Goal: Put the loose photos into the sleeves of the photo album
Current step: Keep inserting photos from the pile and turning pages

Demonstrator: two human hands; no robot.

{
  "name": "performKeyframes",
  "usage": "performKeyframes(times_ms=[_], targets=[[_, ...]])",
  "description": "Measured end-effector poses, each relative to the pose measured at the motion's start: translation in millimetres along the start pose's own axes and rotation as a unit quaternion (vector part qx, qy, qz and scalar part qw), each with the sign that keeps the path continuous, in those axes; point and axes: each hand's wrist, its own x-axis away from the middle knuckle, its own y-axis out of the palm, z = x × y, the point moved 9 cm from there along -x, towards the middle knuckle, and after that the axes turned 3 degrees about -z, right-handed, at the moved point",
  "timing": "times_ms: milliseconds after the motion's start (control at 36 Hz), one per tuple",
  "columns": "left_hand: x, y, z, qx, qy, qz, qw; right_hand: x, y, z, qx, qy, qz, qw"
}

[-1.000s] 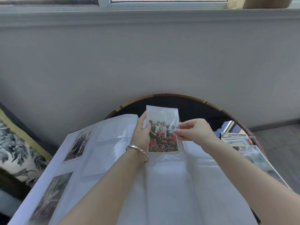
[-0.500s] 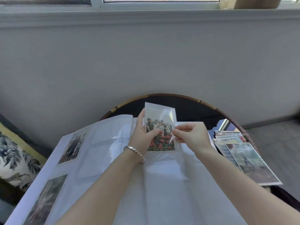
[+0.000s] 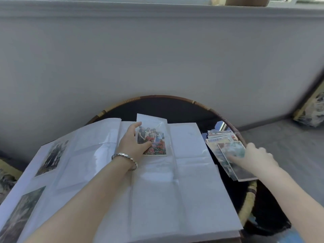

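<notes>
Photo album [image 3: 189, 172] is lying open on a round, rattan-rimmed table [image 3: 175, 109], taking up most of the lower view. Its white pages are carrying clear sleeves.

Both forearms are reaching in from the bottom edge and spreading well apart. The left one is angling up over the album's middle. The right one is stretching out past the album's right edge.

Count: two hands, one album, two photos already sleeved on the left page (upper [image 3: 54, 156], lower [image 3: 21, 214]), one colour photo in hand, and one fanned pile of loose photos. Sheets in the pile are too overlapped to count. Two patterned cushions are showing, one far right [image 3: 313, 111] and one at the left edge [image 3: 5, 179].

Pile of loose photos [image 3: 220, 139] is sitting on the table just beside the album's right edge. Right hand [image 3: 257, 157] is resting on the top photo [image 3: 235, 149]. It is motion-blurred, so I cannot tell whether it is gripping or only touching.

Colour photo [image 3: 156, 144], a group of people above red flowers, is standing at the top of the right page behind a lifted clear sleeve [image 3: 152, 123]. How far in it is sitting is unclear. Left hand [image 3: 131, 144] is pinching the photo's left edge, thumb [image 3: 146, 145] lying across its front.

Silver bracelet [image 3: 124, 157] is circling the left wrist.
</notes>
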Motion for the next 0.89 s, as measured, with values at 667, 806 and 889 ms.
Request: performKeyframes(times_ms=[667,806,889], targets=[[121.1,64.4,24.0,-0.451,-0.012,-0.200,0.870,40.8,-15.7,-9.1,-0.608,-0.161,-0.066,0.774],[119.2,63.5,18.4,-0.473,0.015,-0.178,0.863,62.1,13.3,-30.2,-0.601,-0.166,-0.133,0.771],[118.9,61.5,18.3,-0.460,0.024,-0.169,0.872,69.0,23.2,-34.6,-0.600,-0.160,-0.151,0.769]])
